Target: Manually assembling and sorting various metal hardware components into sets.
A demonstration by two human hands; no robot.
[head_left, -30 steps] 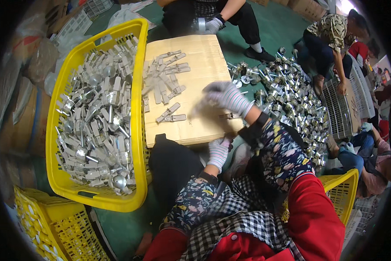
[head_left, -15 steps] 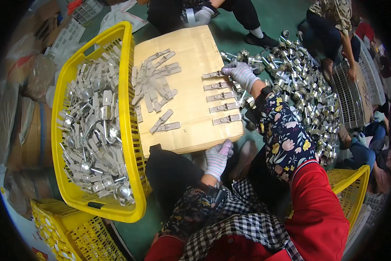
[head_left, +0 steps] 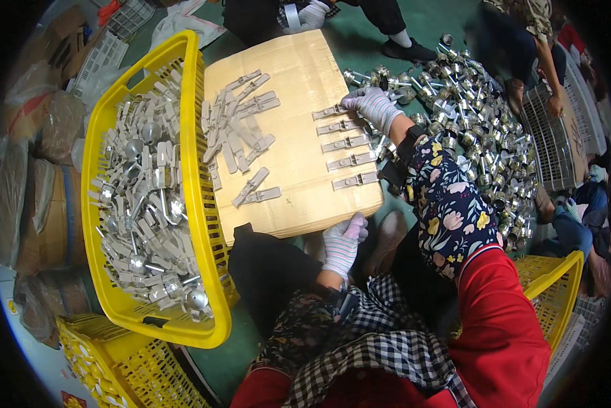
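- Metal brackets (head_left: 343, 144) lie in a row on the cardboard board's (head_left: 299, 75) right side; stiff, light, probably slippery.
- Right hand (head_left: 372, 107) touches the far one, fingers together.
- Left hand (head_left: 343, 243) clamps the board's near edge.
- Best pinched by the long edges.

Right hand (head_left: 372, 107) has moved from mid-board to the cardboard board's (head_left: 299, 68) far right edge; four metal pieces (head_left: 345, 144) now lie in a row there.

White knit gloves, dark floral sleeve covers, a red jacket and a black-and-white checked apron.
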